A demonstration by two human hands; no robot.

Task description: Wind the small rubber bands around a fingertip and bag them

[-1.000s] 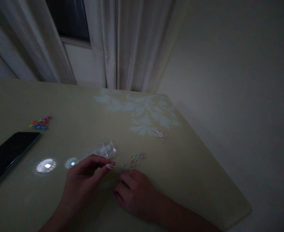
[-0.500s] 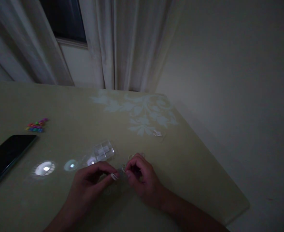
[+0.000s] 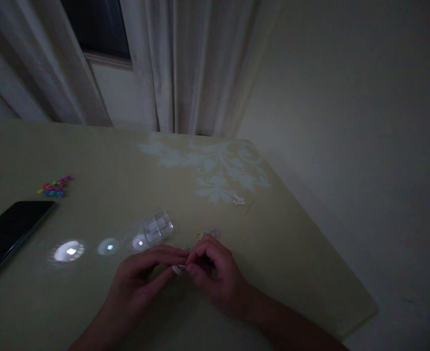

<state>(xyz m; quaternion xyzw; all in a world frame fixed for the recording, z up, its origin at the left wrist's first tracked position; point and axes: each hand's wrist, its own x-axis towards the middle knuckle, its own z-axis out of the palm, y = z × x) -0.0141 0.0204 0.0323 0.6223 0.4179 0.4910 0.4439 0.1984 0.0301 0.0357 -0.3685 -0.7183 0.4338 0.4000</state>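
Left fingers [image 3: 160,254] gripping white bands [image 3: 177,269], right fingers [image 3: 215,249] pinching alongside (catch hidden)
Loose rings [image 3: 214,233] are lying unpicked at twelve o'clock from them.

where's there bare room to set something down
Bare: between the right forearm and the table's right edge, and between the multicoloured pile and clear divided case. Crowded: around left hand and right hand, near case and small rings.

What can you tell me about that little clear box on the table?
The clear box looks like rigid, transparent plastic, roughly rectangular, with crossing lines that look like dividers and a paler patch near its middle. It lies flat on the glossy table, just beyond the left hand. Neither hand grips it. It's too dim to tell whether it has a lid.
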